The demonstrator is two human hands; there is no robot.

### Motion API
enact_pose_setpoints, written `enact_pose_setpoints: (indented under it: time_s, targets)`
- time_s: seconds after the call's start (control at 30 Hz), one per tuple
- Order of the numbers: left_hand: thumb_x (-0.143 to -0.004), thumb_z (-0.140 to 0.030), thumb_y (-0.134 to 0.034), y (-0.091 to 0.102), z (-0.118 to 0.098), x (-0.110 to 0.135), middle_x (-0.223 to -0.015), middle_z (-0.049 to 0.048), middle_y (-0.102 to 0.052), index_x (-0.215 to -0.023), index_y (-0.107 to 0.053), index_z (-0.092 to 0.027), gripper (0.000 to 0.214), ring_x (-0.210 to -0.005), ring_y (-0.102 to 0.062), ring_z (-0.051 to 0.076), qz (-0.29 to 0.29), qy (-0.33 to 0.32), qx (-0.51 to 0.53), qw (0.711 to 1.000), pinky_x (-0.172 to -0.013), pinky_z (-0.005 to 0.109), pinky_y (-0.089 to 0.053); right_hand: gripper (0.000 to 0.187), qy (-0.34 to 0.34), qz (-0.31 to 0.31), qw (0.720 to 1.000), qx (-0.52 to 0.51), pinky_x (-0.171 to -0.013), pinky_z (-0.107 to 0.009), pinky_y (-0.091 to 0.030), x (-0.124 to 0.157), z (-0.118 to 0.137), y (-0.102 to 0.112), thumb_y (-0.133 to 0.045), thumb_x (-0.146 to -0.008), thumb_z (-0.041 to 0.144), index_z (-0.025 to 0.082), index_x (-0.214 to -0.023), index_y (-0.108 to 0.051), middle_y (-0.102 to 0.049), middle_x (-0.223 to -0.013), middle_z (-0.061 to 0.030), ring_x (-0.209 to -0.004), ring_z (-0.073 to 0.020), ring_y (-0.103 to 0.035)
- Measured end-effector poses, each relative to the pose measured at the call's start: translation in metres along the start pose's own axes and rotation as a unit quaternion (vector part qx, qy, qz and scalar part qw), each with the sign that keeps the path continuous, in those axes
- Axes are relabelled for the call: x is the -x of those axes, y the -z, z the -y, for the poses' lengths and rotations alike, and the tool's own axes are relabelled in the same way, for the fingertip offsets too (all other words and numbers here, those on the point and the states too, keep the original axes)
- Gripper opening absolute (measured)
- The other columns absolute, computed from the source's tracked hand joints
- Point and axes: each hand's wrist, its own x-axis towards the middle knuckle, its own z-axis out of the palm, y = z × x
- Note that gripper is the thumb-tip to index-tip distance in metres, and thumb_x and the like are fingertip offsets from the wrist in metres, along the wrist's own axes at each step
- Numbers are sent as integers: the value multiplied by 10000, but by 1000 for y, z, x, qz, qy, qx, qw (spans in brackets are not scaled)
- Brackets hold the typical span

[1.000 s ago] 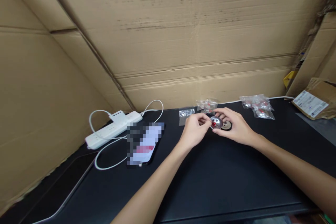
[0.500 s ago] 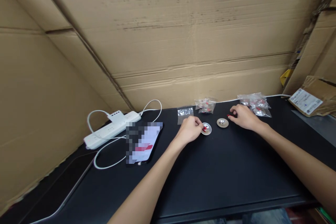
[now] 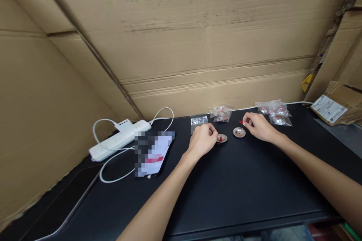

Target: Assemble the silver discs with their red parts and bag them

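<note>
At the rim of a small metal finger cymbal point(image 3: 223, 138) with a red cord in its cup, my left hand point(image 3: 203, 138) is closed, its fingertips on the cymbal's left edge. A second finger cymbal point(image 3: 239, 132) lies on the black table to the right, and no cord shows on it. My right hand point(image 3: 258, 125) pinches a red cord loop point(image 3: 241, 122) just above and right of that cymbal. Behind my left hand lies a small clear plastic bag point(image 3: 199, 120), partly covered by the hand.
Bagged cymbals point(image 3: 221, 113) and more bags point(image 3: 275, 112) lie at the back. A white power strip point(image 3: 120, 140) with cables and a phone point(image 3: 155, 156) with a partly blurred screen are on the left. Cardboard walls point(image 3: 198, 45) enclose the table; a labelled cardboard piece point(image 3: 329, 108) stands right.
My right hand has moved a little to the left with the red cord loop, nearer the second cymbal. The cymbal at my left hand has tilted, and red cord now shows below its rim.
</note>
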Motion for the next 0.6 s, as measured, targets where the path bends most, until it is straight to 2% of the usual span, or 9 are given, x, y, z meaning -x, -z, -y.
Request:
enact_pose_setpoints:
  time_s: [0.1,0.3,0.5,0.6]
  targets:
    - [-767,-174,-533,-1,-3,2,-671,24,-670,-703,-640,-210,131,-662,-614,178,-10,-12,0,1000,-598,265,-405,59,38,16,999,5,-673,-279,-412,3,7,0,-563,-850,179,196,-807,-600,-604,-840,-49,-730,-163,-574]
    - [-813,-176,-532,-2,-14,7,-681,28,-666,-745,-661,-192,147,-645,-599,168,-22,-40,-3,999,-623,275,-411,75,37,59,996,-47,-635,-258,-407,7,14,-10,-554,-836,128,185,-800,-586,-616,-788,-35,-709,-152,-570]
    - [-892,-291,-531,-8,-19,13,-846,88,-645,-801,-689,-175,216,-889,-573,250,-30,-141,-55,988,-772,352,-445,60,59,41,996,-59,-622,-256,-405,10,24,-14,-555,-856,153,185,-813,-584,-608,-777,-27,-686,-145,-560]
    - [-916,-323,-515,-9,-17,15,-879,100,-617,-851,-715,-169,260,-938,-539,268,-19,-182,-78,980,-835,385,-446,67,72,30,995,-59,-614,-252,-399,11,31,-13,-556,-852,142,186,-814,-589,-596,-767,-20,-667,-136,-546]
